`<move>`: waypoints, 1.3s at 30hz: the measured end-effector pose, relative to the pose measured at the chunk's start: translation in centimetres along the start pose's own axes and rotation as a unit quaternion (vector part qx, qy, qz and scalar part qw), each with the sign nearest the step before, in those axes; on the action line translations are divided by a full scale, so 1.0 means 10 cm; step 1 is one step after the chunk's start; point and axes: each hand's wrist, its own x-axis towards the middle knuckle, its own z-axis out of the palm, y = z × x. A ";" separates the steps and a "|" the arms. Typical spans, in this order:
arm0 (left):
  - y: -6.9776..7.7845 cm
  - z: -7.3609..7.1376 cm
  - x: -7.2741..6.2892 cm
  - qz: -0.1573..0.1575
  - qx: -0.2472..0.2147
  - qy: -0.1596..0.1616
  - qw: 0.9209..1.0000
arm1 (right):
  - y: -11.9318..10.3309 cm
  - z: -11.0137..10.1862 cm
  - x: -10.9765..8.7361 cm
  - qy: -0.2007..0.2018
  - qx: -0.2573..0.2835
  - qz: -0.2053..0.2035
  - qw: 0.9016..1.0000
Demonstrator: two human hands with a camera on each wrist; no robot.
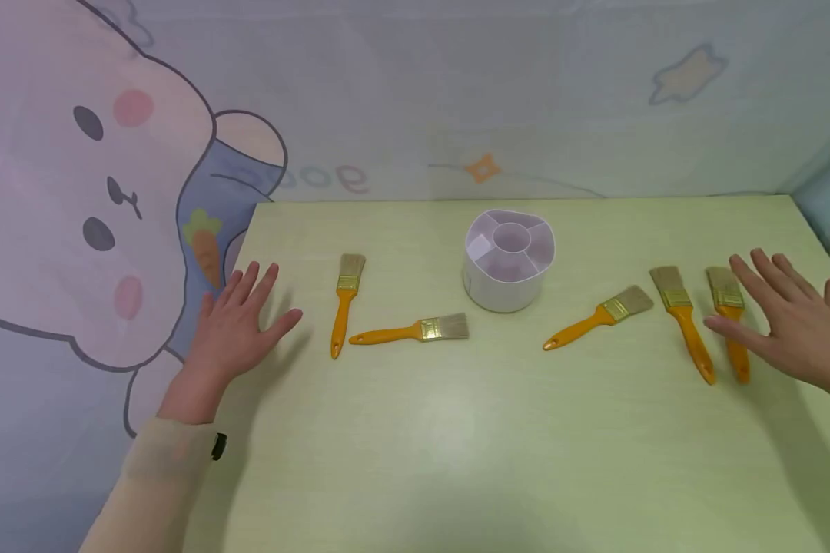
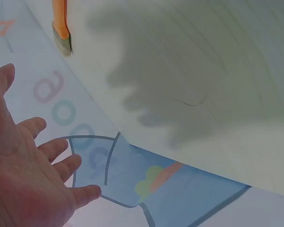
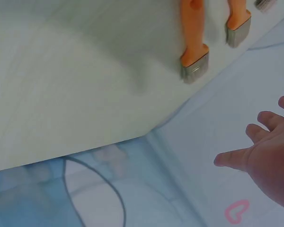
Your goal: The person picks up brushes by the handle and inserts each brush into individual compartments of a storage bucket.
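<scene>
My left hand [image 1: 238, 326] hovers at the table's left side, fingers spread and holding nothing. Nearest to it lies a paintbrush [image 1: 343, 311] with an orange handle, bristles pointing away; another paintbrush [image 1: 387, 335] lies crosswise beside it, bristles to the right. At the right, my right hand [image 1: 798, 322] is spread above the table with nothing in it, its thumb overlapping a paintbrush [image 1: 736, 353] in the head view. Left of that one lie a paintbrush [image 1: 695, 346] and a slanted paintbrush [image 1: 581, 328]. In the left wrist view, the left fingers [image 2: 54, 150] are extended.
A white round organizer [image 1: 503, 292] with several compartments around a central cup stands toward the back middle of the pale table [image 1: 415, 445]. Behind and left hangs a printed cloth [image 1: 415, 92] with a cartoon animal. The table's back edge meets this cloth.
</scene>
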 end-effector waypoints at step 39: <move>0.51 0.04 0.40 0.036 0.003 -0.043 0.998 | -1.28 -0.18 0.99 -0.110 0.150 -0.126 0.974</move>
